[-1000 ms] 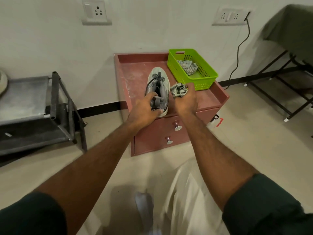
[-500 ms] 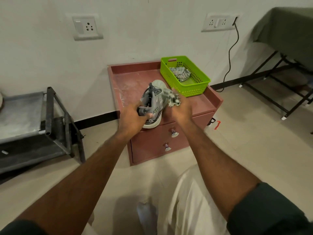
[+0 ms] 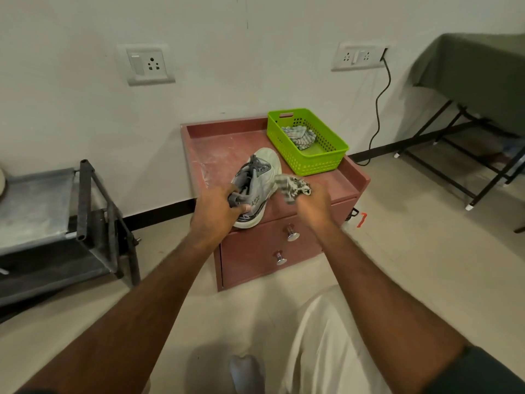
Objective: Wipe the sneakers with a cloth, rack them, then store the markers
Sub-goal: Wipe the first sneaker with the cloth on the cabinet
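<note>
**Sneaker tipped onto its side and held for wiping**

Compared with a second ago, when the sneaker [image 3: 257, 184] stood flat on the red cabinet [image 3: 216, 143] with its laces up, it is now seen lifted and rolled onto its side, its pale sole turned toward the wall. Half a second ago it was already tilted; since then little has changed in its pose. Its heel is gripped by the left hand [image 3: 220, 214], fingers curled round the collar and thumb across the side panel. The cloth [image 3: 292, 186], which was bunched beside the shoe earlier, is now pinched in the right hand [image 3: 311, 204] and pressed against the sneaker's side near the toe; part of it is blurred.

A small dark logo is visible on the sneaker's heel panel, but its letters cannot be read.

A second striped cloth [image 3: 299, 136] lies in the green basket [image 3: 315, 163] at the cabinet's right rear corner. A metal rack [image 3: 93, 211] stands to the left.
</note>
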A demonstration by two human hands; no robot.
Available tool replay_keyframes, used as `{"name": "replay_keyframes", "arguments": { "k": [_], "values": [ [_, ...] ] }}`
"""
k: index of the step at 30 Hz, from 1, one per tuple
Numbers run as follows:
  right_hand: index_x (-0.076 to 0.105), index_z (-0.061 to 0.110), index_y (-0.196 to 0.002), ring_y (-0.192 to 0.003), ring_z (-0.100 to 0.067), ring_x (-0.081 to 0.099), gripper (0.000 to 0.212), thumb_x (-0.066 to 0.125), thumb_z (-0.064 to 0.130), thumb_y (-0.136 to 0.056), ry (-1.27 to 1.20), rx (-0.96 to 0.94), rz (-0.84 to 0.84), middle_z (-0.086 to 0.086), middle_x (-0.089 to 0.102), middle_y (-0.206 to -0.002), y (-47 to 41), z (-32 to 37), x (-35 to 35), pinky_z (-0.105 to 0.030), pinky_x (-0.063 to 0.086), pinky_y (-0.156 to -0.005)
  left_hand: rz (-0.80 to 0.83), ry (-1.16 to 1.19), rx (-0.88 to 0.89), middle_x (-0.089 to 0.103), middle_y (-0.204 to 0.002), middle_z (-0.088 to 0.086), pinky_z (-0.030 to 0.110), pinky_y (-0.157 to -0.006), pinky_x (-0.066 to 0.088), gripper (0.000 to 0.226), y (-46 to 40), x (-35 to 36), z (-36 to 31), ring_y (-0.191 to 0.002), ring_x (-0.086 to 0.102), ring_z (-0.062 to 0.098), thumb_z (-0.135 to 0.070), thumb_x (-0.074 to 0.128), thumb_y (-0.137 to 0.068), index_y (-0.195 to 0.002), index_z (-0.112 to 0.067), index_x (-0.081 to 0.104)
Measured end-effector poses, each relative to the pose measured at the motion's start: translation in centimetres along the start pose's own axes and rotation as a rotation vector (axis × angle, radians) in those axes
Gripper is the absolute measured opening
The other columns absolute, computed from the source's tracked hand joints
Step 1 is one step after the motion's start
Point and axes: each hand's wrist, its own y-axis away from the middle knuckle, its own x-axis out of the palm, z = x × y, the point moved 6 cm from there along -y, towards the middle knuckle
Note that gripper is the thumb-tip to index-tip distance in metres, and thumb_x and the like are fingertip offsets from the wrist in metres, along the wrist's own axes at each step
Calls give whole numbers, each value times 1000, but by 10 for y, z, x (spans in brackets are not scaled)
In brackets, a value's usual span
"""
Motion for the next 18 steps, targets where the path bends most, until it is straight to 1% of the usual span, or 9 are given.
{"name": "replay_keyframes", "arguments": {
  "k": [1, 3, 7, 9, 10, 12, 14, 16, 18],
  "values": [
    [72, 16, -115, -95, -15, 65, 41, 59, -3, -81, 50, -55, -59, 2, 72, -102, -1, 5, 4, -33, 53, -85, -5, -16, 7, 68, -87, -4, 41, -80, 57, 36, -1, -2, -1, -85, 67, 18, -29, 87, -75, -107, -21, 74],
    [69, 20, -123, -109, -12, 64, 45, 59, 1, -84, 103, -159, -20, 3, 71, -118, -8, 11, 23, -33, 51, -98, -7, -3, 12, 65, -87, -7, 38, -83, 57, 37, -1, -5, -1, -86, 66, 15, -26, 86, -76, -111, -20, 74],
    [65, 15, -130, -118, -12, 58, 56, 50, -12, -83, 249, -191, 242, -1, 65, -128, -7, 13, 54, -27, 44, -105, 7, -11, 38, 65, -85, -7, 39, -80, 57, 30, 1, -4, 1, -85, 66, 17, -23, 82, -80, -110, -21, 74],
    [67, 10, -127, -117, -11, 58, 49, 55, -11, -85, 228, -250, 378, -1, 65, -126, 11, 18, 61, -21, 44, -104, -9, -74, 47, 66, -80, -5, 39, -74, 57, 21, 0, -4, 2, -78, 64, 18, -23, 80, -82, -102, -20, 73],
    [68, 7, -125, -114, -11, 60, 44, 59, -10, -86, 213, -246, 453, -3, 67, -123, 25, 21, 59, -15, 46, -99, -23, -103, 57, 68, -79, -2, 40, -72, 57, 17, -1, -5, 3, -76, 64, 19, -22, 79, -83, -98, -19, 73],
    [70, -1, -116, -88, -7, 65, 31, 59, -10, -88, 259, -128, 570, -3, 73, -99, 40, 16, 46, -10, 49, -72, -38, -124, 61, 71, -81, 2, 41, -71, 57, 16, -3, -8, 7, -75, 65, 20, -21, 80, -82, -97, -16, 73],
    [71, -4, -103, -65, -9, 63, 25, 52, -12, -87, 405, -28, 614, 1, 69, -72, 45, 9, 23, -18, 50, -55, -32, -89, 54, 71, -81, 1, 37, -72, 55, 17, -4, -11, 7, -75, 64, 19, -21, 80, -82, -97, -15, 75],
    [72, 0, -103, -75, -15, 66, 30, 52, -12, -84, 422, -19, 387, -2, 68, -79, 30, 8, 4, -23, 51, -61, -5, -79, 68, 70, -80, 0, 36, -72, 53, 17, -6, -13, 5, -74, 64, 19, -21, 81, -81, -96, -14, 76],
    [72, 8, -110, -83, -10, 63, 32, 59, -7, -85, 206, -72, 8, 5, 66, -90, 16, 19, -9, -15, 45, -64, 72, -67, 95, 71, -80, -1, 35, -72, 55, 17, -8, -13, 3, -75, 66, 15, -19, 81, -81, -97, -15, 77]
  ]
}}
